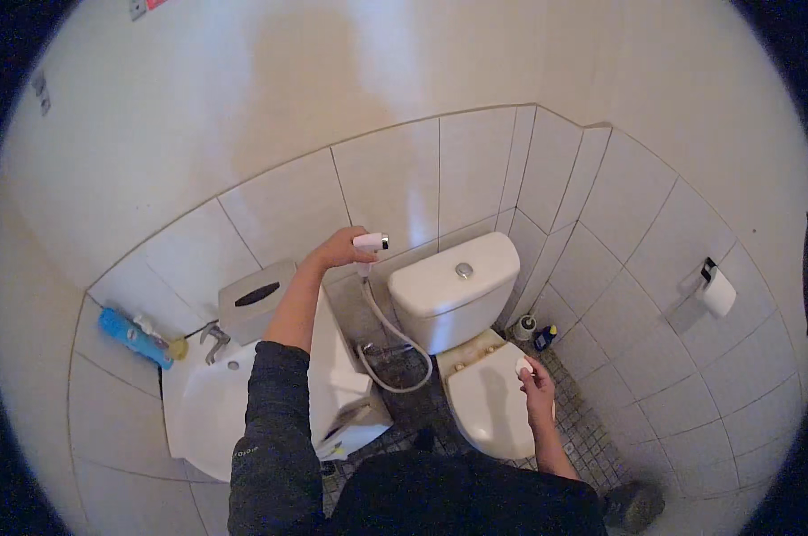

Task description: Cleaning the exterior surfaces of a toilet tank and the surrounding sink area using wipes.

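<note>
My left hand (345, 248) grips a white handheld bidet sprayer (371, 242) in front of the tiled wall, its head pointing right. From the handle a pale flexible hose (414, 344) hangs in a loop beside the toilet cistern (455, 276). My right hand (538, 388) pinches a small white object (523, 366) between thumb and fingers, above the toilet's lid (487, 402), which is down. What the small object is, I cannot tell.
At the left is a white washbasin (206, 415) with a metal tap (214, 342), a tissue box (256, 295) and a blue bottle (134, 337). A bin (357, 432) stands beside it. Toilet paper (717, 293) hangs at right; small bottles (544, 337) stand behind the toilet.
</note>
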Motion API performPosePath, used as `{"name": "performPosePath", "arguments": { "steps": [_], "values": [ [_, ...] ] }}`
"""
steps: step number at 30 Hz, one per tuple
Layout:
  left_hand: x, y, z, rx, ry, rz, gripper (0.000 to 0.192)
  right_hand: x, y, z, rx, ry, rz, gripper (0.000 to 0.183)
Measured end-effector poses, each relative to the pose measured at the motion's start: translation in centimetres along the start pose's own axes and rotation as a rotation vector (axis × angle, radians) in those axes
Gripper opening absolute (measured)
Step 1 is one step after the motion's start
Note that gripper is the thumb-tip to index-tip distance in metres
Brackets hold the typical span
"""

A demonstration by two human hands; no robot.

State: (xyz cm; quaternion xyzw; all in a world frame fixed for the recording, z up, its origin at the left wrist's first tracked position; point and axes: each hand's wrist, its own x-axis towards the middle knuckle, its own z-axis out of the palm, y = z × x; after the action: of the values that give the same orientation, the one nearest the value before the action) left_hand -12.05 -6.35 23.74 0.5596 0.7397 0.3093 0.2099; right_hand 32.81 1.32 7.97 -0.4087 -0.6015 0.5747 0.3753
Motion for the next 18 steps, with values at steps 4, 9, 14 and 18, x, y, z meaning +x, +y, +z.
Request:
{"name": "performPosePath", "arguments": {
  "steps": [4,9,14,18],
  "values": [
    [3.6,-2.2,-2.0,0.047,-0.011,0.095,0.035,2.8,0.7,2.1,-0.027,0.016,0.007,0.036],
    [7.4,-4.5,-2.3,0.211,-0.072,0.252,0.034,4.5,0.4,4.5,-0.073,0.004,0.07,0.035],
    [9.4,-7.0,-2.1,0.254,-0.13,0.274,0.033,6.1,1.0,6.3,-0.087,0.001,0.099,0.034],
    [9.0,-8.7,-1.1,0.313,-0.146,0.365,0.032,6.8,0.9,7.4,-0.089,-0.029,0.089,0.033]
  ]
}}
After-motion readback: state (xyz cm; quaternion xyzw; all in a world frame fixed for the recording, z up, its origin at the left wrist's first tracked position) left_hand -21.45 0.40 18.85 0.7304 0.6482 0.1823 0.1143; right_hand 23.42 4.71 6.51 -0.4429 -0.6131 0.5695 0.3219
